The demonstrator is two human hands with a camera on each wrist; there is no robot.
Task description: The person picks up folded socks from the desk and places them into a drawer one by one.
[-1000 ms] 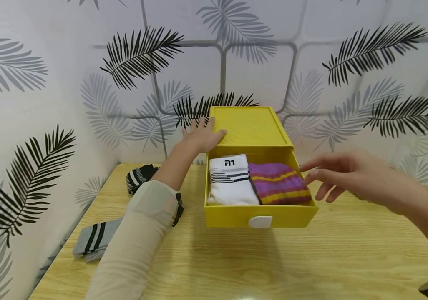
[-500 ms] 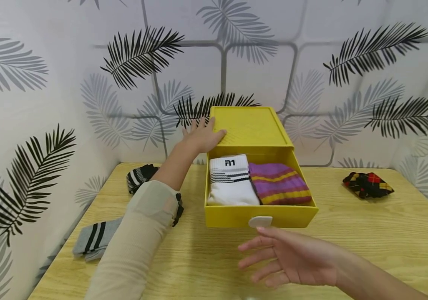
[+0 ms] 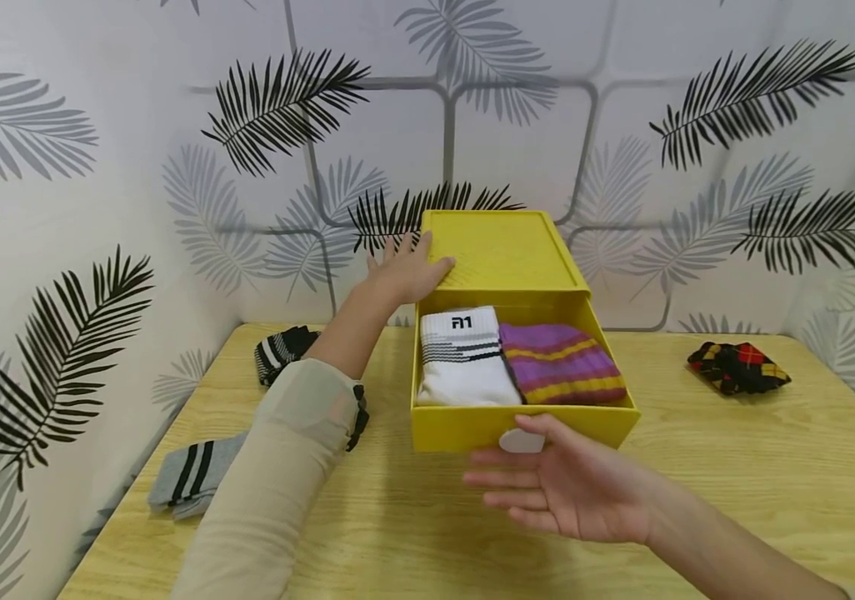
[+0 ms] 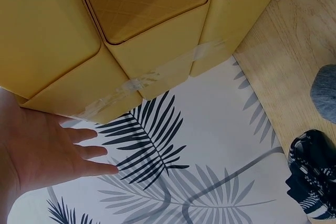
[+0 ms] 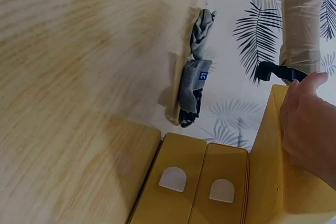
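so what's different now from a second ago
In the head view, the right hand moved from the right side of the drawer down and left to its front, by the white handle, uncovering the dark checked bundle; no grip shows. Unchanged: the left hand on the yellow box, the drawer open, the white sock and purple striped bundle inside.

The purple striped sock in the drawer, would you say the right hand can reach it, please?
Probably yes: the right hand is by the open drawer, and nothing covers the purple sock.
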